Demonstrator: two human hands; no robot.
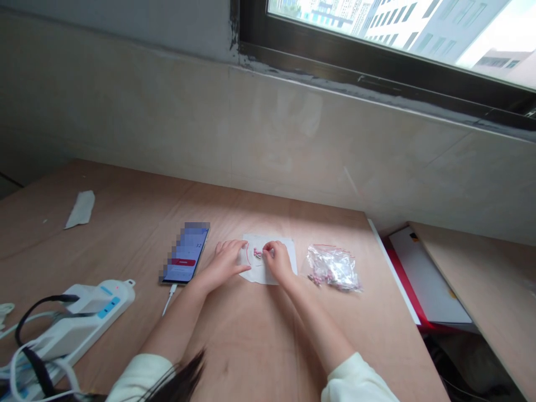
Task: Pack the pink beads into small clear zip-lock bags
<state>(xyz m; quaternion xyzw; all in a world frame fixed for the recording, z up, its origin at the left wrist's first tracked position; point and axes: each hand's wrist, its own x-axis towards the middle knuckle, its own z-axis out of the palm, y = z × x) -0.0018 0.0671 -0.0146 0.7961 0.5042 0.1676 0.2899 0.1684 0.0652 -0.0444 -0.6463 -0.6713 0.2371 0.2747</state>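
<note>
A white sheet of paper [285, 245] lies on the wooden table [251, 335] with a red curved line on it. My left hand [226, 261] rests on the sheet's left edge, fingers pressed together and lying flat. My right hand [277, 259] pinches small pink beads [257, 253] at the middle of the sheet. A clear plastic bag [333, 268] holding several small pink pieces lies just right of the sheet.
A phone [186, 254] with a lit screen and a white cable lies left of my hands. A white power strip [79, 318] with cords sits at the front left. A scrap of paper [81, 207] lies far left. A red-edged white board [422, 279] sits below the table's right edge.
</note>
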